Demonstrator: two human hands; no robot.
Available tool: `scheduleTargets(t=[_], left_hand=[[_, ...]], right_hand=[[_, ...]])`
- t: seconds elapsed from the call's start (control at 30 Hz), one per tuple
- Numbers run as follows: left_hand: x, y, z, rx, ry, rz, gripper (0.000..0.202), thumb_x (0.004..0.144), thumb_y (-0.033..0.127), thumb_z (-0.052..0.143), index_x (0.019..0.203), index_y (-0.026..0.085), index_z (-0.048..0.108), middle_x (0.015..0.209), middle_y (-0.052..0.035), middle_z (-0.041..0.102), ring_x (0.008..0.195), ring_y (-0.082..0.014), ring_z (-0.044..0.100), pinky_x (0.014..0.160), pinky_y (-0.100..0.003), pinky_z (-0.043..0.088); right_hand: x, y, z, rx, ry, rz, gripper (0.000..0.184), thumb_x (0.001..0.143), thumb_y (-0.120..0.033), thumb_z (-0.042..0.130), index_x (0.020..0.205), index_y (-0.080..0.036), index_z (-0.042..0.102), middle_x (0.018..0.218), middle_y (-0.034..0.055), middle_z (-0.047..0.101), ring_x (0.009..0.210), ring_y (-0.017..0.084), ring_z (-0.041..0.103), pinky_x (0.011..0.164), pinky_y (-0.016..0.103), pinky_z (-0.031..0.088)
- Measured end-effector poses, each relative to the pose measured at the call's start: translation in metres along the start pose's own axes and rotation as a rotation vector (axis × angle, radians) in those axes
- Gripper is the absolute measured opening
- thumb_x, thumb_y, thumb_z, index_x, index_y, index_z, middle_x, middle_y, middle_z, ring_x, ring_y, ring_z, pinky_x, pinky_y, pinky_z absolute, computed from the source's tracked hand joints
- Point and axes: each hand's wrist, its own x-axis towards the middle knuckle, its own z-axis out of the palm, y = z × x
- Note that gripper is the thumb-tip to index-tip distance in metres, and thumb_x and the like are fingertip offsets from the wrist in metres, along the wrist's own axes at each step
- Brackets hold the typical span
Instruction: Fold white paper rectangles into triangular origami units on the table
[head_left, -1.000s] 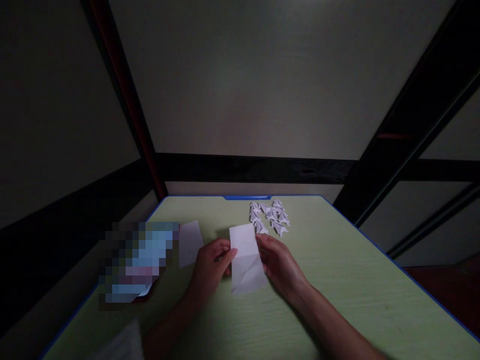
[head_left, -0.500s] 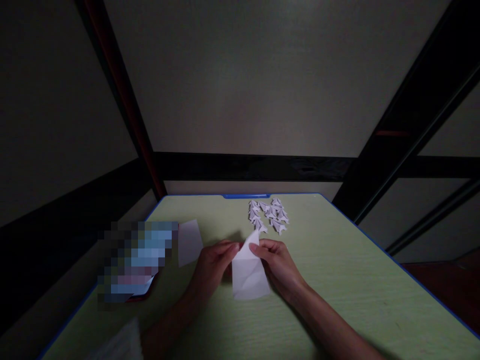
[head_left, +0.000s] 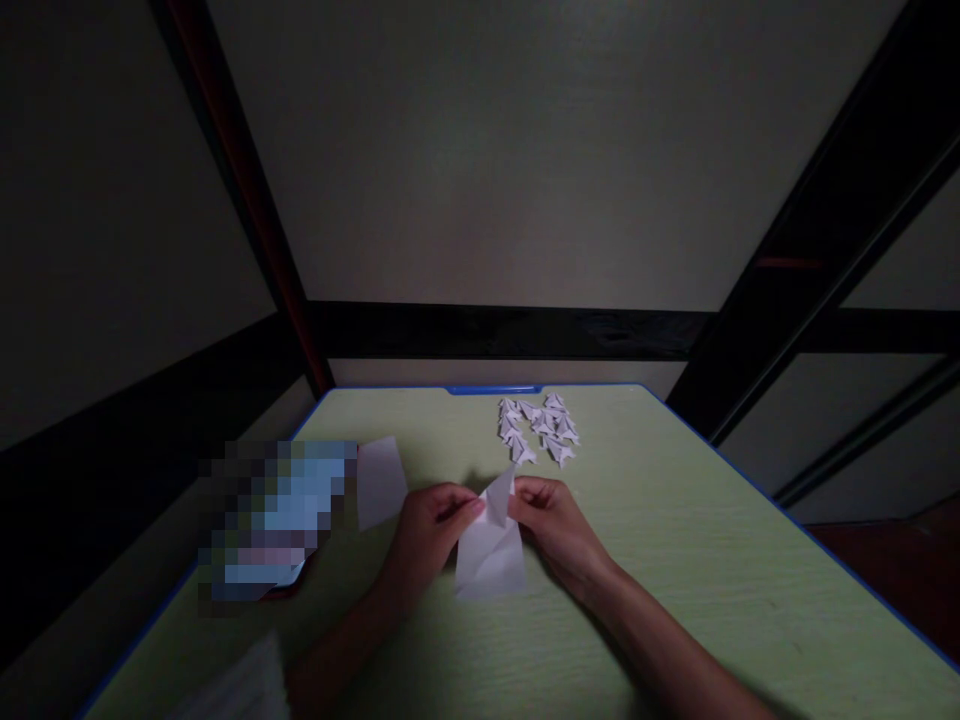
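A white sheet of paper [head_left: 491, 555] lies on the green table [head_left: 675, 560], its upper part pulled into a point that stands up. My left hand [head_left: 431, 530] pinches that folded top from the left. My right hand [head_left: 555, 525] pinches it from the right, fingertips close to the left ones. Beyond my hands, near the table's far edge, sits a cluster of several small folded white paper pieces [head_left: 538, 428]. Another flat white slip [head_left: 380, 481] lies to the left of my left hand.
A blurred-out object [head_left: 274, 520] rests at the table's left side. A pale sheet corner [head_left: 240, 685] shows at the near left. Dark bed-frame beams [head_left: 510, 335] run behind the table, and a slanted one [head_left: 810, 230] rises on the right.
The paper's flat top edge has been folded in to a raised point. Both hands have come closer together at the top of the sheet.
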Motion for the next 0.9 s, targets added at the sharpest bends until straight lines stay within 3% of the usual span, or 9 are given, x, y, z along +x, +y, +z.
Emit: scheduleTargets(t=[0.2,0.47,0.73,0.9], left_hand=[[0.0011,-0.0023,0.0009,-0.017,-0.023,-0.006,0.008,0.055,0.017,0.057,0.049,0.013,0.058,0.047,0.001,0.057,0.047,-0.0106,0.05,0.044,-0.018,0.036],[0.002,-0.0035,0.0008,-0.074,-0.068,-0.049,0.005,0.053,0.017,0.058,0.051,0.014,0.061,0.048,0.0007,0.059,0.05,-0.0124,0.053,0.046,-0.019,0.038],[-0.0005,-0.0034,0.0012,-0.341,-0.158,-0.215,0.024,0.059,0.035,0.057,0.057,0.011,0.059,0.048,0.0007,0.055,0.045,-0.011,0.05,0.045,-0.022,0.041],[-0.0005,-0.0053,-0.0024,-0.175,-0.26,-0.13,0.018,0.06,0.029,0.058,0.06,0.011,0.062,0.049,0.0014,0.055,0.046,-0.0097,0.049,0.044,-0.019,0.036]], right_hand=[[-0.0018,-0.0031,0.0031,0.007,-0.047,0.01,0.019,0.045,-0.025,0.071,0.055,-0.011,0.063,0.048,-0.0006,0.058,0.043,0.007,0.047,0.046,0.019,0.033],[0.001,0.0023,0.0034,-0.023,0.046,0.003,0.019,0.043,-0.019,0.072,0.056,-0.012,0.06,0.046,-0.0031,0.057,0.041,0.006,0.045,0.042,0.018,0.032],[0.0006,0.0011,0.0047,-0.067,0.109,-0.003,0.014,0.047,-0.019,0.069,0.052,-0.013,0.057,0.046,-0.0035,0.055,0.039,0.006,0.044,0.039,0.017,0.03],[0.0009,0.0022,0.0048,-0.097,0.087,-0.044,0.01,0.046,-0.009,0.065,0.051,-0.014,0.058,0.046,-0.0041,0.055,0.039,0.006,0.043,0.039,0.017,0.03]])
